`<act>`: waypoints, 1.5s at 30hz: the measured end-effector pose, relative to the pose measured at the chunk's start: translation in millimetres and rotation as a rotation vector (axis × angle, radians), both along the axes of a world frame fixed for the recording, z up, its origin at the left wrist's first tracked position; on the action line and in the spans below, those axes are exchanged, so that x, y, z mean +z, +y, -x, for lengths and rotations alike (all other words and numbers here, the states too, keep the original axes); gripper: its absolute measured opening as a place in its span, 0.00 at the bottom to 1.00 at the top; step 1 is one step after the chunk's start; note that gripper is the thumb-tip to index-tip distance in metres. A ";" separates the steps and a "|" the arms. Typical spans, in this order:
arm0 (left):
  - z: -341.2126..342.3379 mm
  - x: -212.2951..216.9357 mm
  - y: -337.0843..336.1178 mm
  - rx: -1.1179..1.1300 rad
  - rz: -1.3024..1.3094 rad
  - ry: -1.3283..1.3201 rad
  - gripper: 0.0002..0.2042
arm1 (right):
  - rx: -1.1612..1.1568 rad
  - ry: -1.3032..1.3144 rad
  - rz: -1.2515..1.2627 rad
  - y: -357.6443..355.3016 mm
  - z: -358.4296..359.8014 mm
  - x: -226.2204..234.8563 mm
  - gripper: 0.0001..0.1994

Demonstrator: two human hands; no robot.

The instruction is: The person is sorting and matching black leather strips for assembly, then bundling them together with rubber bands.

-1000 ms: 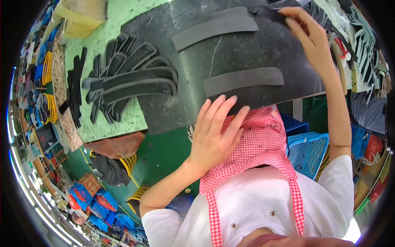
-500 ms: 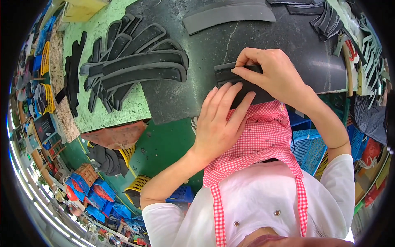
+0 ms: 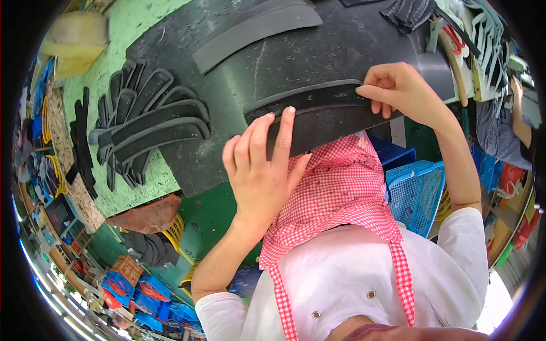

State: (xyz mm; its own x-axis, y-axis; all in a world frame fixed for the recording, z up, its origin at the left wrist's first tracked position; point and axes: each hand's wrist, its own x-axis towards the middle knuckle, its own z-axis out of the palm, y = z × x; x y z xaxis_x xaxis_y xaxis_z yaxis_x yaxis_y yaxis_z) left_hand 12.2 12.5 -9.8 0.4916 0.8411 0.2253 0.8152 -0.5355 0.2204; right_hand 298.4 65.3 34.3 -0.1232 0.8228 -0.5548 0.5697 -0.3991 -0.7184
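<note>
A curved grey foam piece with a black fabric strip [image 3: 324, 98] along it lies on the dark work mat [image 3: 227, 136] in front of me. My left hand [image 3: 259, 170] is open, its fingertips resting on the piece's near edge towards the left end. At the right end, my right hand [image 3: 398, 94] pinches the black strip between thumb and forefinger, the other fingers curled beneath. To the left, several similar black strips with grey edging [image 3: 153, 122] lie fanned in a pile. A stack of plain grey curved pieces [image 3: 256, 34] sits farther back on the mat.
Narrow black strips [image 3: 84, 142] lie at the table's left side, with a yellowish block [image 3: 74, 42] behind. Dark strips [image 3: 406, 14] and red-handled scissors [image 3: 453, 38] are at the back right. A blue basket [image 3: 415, 193] stands below the table; another person's arm [image 3: 520, 111] shows far right.
My right hand has moved along the black strip to the right end, away from my left hand, uncovering the strip's length. The whole view has also shifted and turned.
</note>
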 end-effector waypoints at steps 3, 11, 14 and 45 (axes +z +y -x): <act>-2.6 14.5 10.7 -0.004 0.095 -0.045 0.32 | 0.035 -0.170 -0.050 2.8 10.9 1.5 0.12; -5.7 -0.3 18.0 -0.339 0.126 -0.190 0.26 | 0.228 -0.322 -0.461 31.8 13.7 3.8 0.11; 31.6 19.2 16.0 -0.363 0.000 -0.303 0.12 | 0.092 -0.036 -0.621 49.2 35.4 -16.0 0.08; -6.1 22.7 119.7 0.218 0.305 -1.015 0.08 | 0.028 0.125 -0.893 54.2 51.4 -35.1 0.14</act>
